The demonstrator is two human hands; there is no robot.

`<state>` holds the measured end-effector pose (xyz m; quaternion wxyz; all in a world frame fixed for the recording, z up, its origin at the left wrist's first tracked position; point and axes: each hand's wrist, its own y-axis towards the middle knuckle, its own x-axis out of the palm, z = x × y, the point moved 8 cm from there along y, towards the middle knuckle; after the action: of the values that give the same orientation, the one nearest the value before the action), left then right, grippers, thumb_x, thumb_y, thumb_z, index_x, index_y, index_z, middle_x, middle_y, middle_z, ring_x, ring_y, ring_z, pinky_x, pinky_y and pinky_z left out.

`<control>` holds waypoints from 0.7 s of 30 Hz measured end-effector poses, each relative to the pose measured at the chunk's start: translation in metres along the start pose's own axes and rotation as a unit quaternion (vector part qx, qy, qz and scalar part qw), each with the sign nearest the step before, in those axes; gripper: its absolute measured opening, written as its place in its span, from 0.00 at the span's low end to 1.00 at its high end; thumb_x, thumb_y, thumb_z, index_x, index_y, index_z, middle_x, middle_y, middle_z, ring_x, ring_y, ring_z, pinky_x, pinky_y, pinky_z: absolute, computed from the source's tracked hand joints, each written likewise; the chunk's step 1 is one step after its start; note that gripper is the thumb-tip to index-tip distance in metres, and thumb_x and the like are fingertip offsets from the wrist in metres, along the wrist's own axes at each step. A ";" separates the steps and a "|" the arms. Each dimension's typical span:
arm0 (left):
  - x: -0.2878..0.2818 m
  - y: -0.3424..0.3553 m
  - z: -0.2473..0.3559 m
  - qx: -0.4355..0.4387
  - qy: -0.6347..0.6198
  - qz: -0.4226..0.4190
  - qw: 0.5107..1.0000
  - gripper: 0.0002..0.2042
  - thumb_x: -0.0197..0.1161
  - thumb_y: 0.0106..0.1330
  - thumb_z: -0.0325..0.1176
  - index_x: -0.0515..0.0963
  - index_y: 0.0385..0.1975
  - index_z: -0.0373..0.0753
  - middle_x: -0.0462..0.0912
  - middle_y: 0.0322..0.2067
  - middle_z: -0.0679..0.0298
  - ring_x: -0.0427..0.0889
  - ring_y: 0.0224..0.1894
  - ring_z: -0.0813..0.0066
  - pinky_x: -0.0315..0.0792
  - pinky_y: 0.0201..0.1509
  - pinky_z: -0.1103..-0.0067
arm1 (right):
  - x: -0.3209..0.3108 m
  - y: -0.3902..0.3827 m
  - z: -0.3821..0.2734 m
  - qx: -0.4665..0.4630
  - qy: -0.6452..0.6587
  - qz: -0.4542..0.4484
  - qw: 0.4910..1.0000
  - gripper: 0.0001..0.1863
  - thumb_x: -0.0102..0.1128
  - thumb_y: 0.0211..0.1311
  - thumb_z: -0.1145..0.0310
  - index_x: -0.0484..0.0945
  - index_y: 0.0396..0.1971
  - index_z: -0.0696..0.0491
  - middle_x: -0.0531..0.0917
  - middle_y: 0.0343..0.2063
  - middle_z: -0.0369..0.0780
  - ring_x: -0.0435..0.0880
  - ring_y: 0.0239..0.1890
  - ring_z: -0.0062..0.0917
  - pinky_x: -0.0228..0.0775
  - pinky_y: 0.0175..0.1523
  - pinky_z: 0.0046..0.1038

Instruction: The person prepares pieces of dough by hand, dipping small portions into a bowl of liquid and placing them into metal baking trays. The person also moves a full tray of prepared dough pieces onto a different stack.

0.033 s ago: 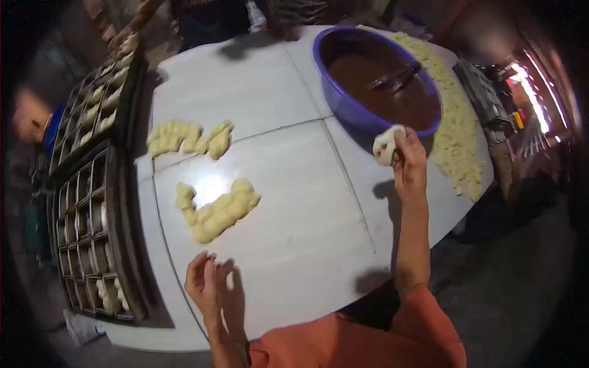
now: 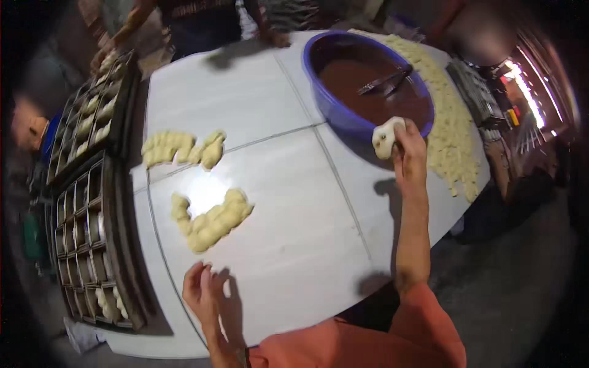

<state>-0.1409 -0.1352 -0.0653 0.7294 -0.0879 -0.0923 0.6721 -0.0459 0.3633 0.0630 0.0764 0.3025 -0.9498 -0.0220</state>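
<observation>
My right hand (image 2: 410, 152) grips a flat, rounded white piece (image 2: 385, 138) with a few dark spots. It is held up in front of the near rim of a purple tub (image 2: 336, 101). Brown paste (image 2: 350, 76) fills much of the tub, and a dark utensil (image 2: 386, 80) lies in it. My left hand (image 2: 202, 291) is above the near left of the white table, fingertips pinched together; whatever they hold, if anything, I cannot make out. Beyond it lies a joined row of pale dough lumps (image 2: 218, 222), with a second dough row (image 2: 169, 147) farther back.
Dark metal pans with compartments (image 2: 113, 245) line the left edge, several holding dough. Many small dough pieces (image 2: 454, 141) cover the table's right edge behind the tub. At the far side stands a person in dark clothes (image 2: 199, 27), an arm reaching to the pans.
The view has shifted slightly, so the dough rows sit lower and further left. The white piece has turned a little in my right hand. More of the person across the table shows.
</observation>
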 end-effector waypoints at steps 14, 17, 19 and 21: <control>0.047 -0.010 -0.001 0.031 0.112 -0.058 0.992 0.13 0.59 0.71 0.28 0.76 0.50 0.29 0.82 0.42 0.55 0.82 0.41 0.72 0.79 0.47 0.76 | -0.011 0.131 0.082 0.088 -0.580 -0.370 0.720 0.16 0.57 0.62 0.59 0.82 0.38 0.57 0.84 0.32 0.44 0.80 0.36 0.31 0.70 0.43 0.38; 0.060 -0.015 0.003 0.021 0.103 -0.054 0.993 0.12 0.59 0.71 0.27 0.76 0.50 0.28 0.82 0.43 0.54 0.82 0.43 0.71 0.79 0.48 0.76 | 0.000 0.125 0.051 0.017 -0.569 -0.327 0.754 0.16 0.57 0.64 0.58 0.81 0.38 0.56 0.83 0.32 0.42 0.80 0.35 0.30 0.70 0.43 0.37; 0.072 -0.014 -0.001 0.035 0.087 -0.067 0.993 0.11 0.61 0.70 0.26 0.78 0.49 0.30 0.85 0.41 0.55 0.84 0.43 0.72 0.78 0.49 0.77 | -0.001 0.113 0.035 0.012 -0.520 -0.316 0.793 0.17 0.57 0.66 0.57 0.80 0.37 0.57 0.83 0.31 0.39 0.80 0.35 0.27 0.70 0.44 0.33; 0.104 -0.012 0.002 0.030 0.126 -0.137 0.982 0.13 0.60 0.70 0.26 0.77 0.50 0.28 0.83 0.45 0.54 0.83 0.46 0.69 0.80 0.52 0.74 | -0.016 0.112 0.020 0.044 -0.290 -0.230 0.928 0.15 0.56 0.68 0.58 0.79 0.37 0.57 0.82 0.31 0.36 0.81 0.35 0.23 0.72 0.42 0.27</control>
<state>-0.1212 -0.0322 -0.0588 0.8226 -0.1365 0.0090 0.5520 -0.0997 0.4636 0.0512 -0.2231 0.4964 -0.8347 -0.0843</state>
